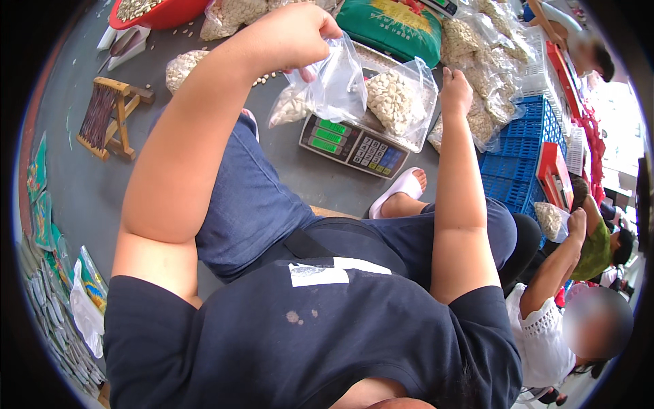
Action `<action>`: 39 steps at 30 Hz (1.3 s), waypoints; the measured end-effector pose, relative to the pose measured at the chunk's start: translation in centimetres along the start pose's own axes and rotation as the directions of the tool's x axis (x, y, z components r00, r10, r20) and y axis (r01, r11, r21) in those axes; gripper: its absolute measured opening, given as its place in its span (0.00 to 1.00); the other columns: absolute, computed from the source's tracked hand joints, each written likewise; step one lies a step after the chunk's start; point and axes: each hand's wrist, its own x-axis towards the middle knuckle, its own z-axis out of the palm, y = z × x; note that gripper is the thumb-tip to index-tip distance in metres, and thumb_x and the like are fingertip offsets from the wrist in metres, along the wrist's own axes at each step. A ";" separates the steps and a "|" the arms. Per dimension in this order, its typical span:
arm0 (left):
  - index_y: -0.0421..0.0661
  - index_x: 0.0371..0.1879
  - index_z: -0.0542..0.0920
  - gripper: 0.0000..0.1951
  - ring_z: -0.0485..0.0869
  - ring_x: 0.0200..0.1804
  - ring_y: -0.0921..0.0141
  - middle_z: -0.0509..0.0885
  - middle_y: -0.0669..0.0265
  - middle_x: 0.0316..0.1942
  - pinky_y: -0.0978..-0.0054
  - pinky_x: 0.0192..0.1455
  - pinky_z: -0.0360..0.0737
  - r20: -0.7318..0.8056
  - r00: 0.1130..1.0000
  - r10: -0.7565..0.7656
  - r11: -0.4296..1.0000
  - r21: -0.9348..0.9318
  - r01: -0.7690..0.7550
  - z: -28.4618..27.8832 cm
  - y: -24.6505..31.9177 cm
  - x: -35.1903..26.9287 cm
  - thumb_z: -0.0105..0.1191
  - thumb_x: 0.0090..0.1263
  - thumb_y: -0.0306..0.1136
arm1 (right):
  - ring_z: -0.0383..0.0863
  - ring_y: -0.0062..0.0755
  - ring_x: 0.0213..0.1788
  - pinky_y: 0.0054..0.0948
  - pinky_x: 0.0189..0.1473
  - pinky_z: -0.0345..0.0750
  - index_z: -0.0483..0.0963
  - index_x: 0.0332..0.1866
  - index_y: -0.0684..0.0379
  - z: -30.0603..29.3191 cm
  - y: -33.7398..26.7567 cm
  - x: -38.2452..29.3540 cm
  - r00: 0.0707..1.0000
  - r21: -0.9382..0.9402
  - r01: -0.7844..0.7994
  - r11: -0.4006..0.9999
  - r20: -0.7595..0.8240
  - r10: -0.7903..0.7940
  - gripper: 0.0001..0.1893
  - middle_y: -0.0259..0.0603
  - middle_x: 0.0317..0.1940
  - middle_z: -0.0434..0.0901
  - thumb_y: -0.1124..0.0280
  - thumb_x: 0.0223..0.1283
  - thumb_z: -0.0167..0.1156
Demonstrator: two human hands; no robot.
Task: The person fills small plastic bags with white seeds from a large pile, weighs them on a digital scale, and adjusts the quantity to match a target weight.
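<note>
My left hand grips the upper part of a clear plastic bag, which hangs over the near left edge of a digital scale. White seeds, apparently pumpkin seeds, show low at the left in a clear bag; whether it is the same bag is unclear. On the scale's metal pan stands a filled clear bag of seeds. My right hand is just right of the pan, its fingers curled; whether it holds anything cannot be seen. The scale's green displays are lit.
Beyond the scale lies a green printed sack. Filled seed bags and blue plastic crates are at right. A red basin of seeds and a folding wooden stool are left. A co-worker sits close at lower right.
</note>
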 end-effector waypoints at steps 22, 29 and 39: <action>0.37 0.36 0.75 0.14 0.78 0.18 0.71 0.78 0.59 0.19 0.75 0.17 0.72 -0.067 0.997 0.024 0.974 -0.223 -0.038 -0.1 0.8 -0.5 0.45 0.48 0.23 | 0.74 0.19 0.29 0.21 0.32 0.71 0.75 0.33 0.62 -2.1 -19.1 -6.5 0.589 0.800 0.291 0.526 0.283 -0.757 0.05 0.32 0.23 0.76 0.73 0.54 0.56; 0.41 0.24 0.76 0.07 0.71 0.15 0.75 0.74 0.66 0.16 0.78 0.16 0.70 -0.133 0.985 0.108 0.911 -0.382 -0.152 -1.0 -0.3 0.4 0.44 0.48 0.25 | 0.73 0.18 0.36 0.20 0.40 0.70 0.74 0.39 0.61 -3.5 -20.0 -5.7 0.440 0.881 -0.289 0.375 0.470 -0.765 0.08 0.30 0.31 0.76 0.74 0.53 0.56; 0.33 0.54 0.67 0.27 0.79 0.24 0.75 0.80 0.56 0.34 0.80 0.26 0.73 -0.363 0.919 0.153 0.946 -0.216 -0.243 -0.9 1.0 0.2 0.44 0.49 0.24 | 0.77 0.20 0.34 0.21 0.38 0.76 0.75 0.37 0.66 -8.6 -14.3 -1.2 0.532 0.739 -0.086 0.668 0.601 -0.597 0.07 0.36 0.29 0.79 0.76 0.56 0.55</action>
